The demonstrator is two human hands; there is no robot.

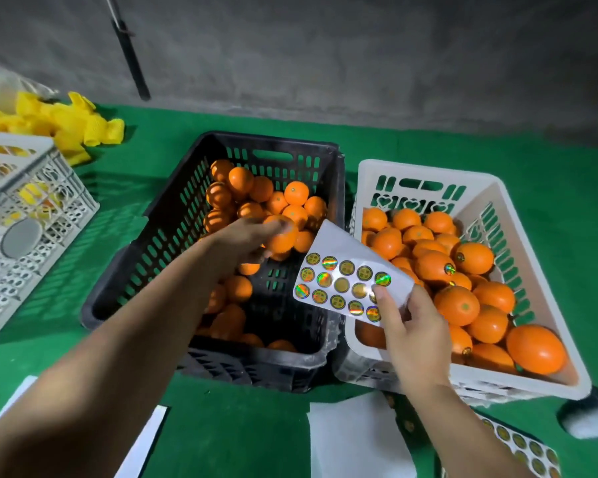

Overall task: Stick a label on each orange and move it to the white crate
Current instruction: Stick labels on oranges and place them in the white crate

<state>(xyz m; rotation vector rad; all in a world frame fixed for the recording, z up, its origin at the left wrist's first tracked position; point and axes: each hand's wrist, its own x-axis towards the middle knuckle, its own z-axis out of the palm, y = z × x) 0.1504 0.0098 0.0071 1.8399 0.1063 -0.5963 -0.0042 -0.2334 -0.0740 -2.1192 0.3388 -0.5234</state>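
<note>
Two hands: left point(252, 236) fingers grip an orange point(283, 238); right point(415, 326) pinches upward-tilted label sheet point(346, 281).

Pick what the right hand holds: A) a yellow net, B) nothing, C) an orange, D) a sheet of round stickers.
D: the right hand pinches the sticker sheet by its lower corner, thumb on the stickers, while the left hand grips an orange over the black crate.
</note>
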